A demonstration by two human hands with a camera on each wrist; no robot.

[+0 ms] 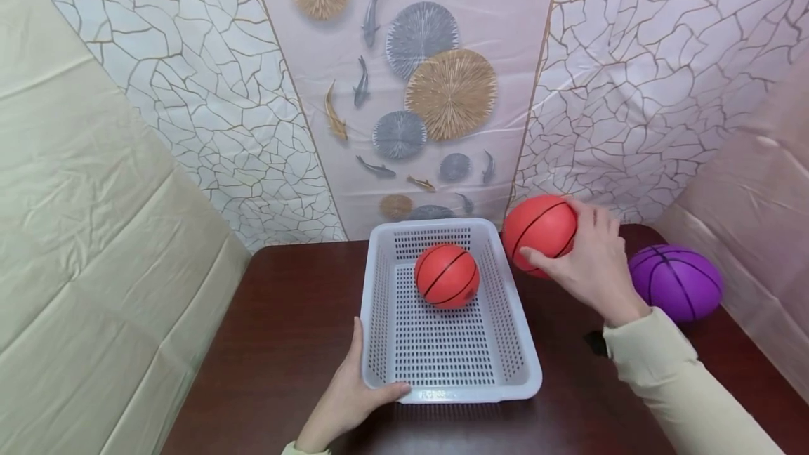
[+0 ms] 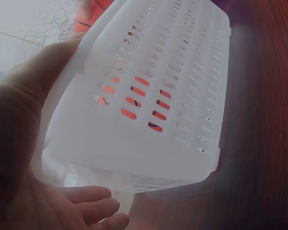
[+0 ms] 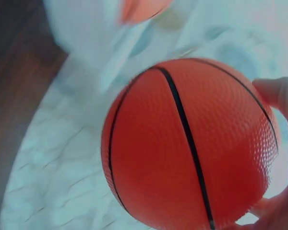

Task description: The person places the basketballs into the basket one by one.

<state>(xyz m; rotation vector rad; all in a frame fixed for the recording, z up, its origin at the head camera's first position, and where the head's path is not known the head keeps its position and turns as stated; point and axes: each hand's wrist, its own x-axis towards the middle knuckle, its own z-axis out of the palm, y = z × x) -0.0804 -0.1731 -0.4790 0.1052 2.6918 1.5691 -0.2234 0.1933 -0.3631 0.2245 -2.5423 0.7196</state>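
My right hand (image 1: 597, 255) grips a red toy basketball (image 1: 540, 234), its thumb on the near side and fingers over the far side. The ball is held up beside the basket's right rim and fills much of the right wrist view (image 3: 187, 143). My left hand (image 1: 354, 385) holds the near left corner of a white perforated plastic basket (image 1: 451, 394), with the thumb on the front rim. In the left wrist view, fingers (image 2: 98, 208) curl by the basket's corner. A second red basketball (image 1: 446, 276) lies inside the basket, toward the back.
A purple ball with black lines (image 1: 676, 283) rests on the dark wooden table (image 1: 284, 343) at the right, beyond my right wrist. A patterned wall covering (image 1: 430, 174) rises behind the table, and pale padded panels (image 1: 95, 265) stand at both sides.
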